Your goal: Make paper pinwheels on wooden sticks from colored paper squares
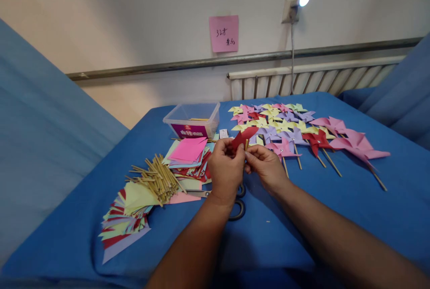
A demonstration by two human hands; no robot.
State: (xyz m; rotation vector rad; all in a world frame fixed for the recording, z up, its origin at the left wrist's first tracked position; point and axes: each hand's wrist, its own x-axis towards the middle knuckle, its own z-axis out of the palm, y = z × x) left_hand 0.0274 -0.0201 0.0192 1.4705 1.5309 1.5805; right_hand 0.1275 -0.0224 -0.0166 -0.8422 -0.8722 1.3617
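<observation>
Over the middle of the table, my left hand [225, 168] is closed on a red paper pinwheel [247, 135], whose folded blades stick out above the fingers. My right hand [267, 166] pinches a short wooden stick [247, 144] right against the back of the red paper. Both hands nearly touch, and the fingertips hide where stick and paper meet. Beneath the left wrist lie scissors [239, 209] with black handles, their blades pointing left. Stacked coloured paper squares [188, 149], pink on top, sit just left of my left hand.
Finished pinwheels [282, 148] in several colours cover the back right. A pile of wooden sticks [161, 177] and fanned paper pieces [126, 226] lie at left. Behind the paper stands a clear plastic box [193, 116]; a small white box [223, 134] is beside it. Blue cloth [302, 235] covers the table.
</observation>
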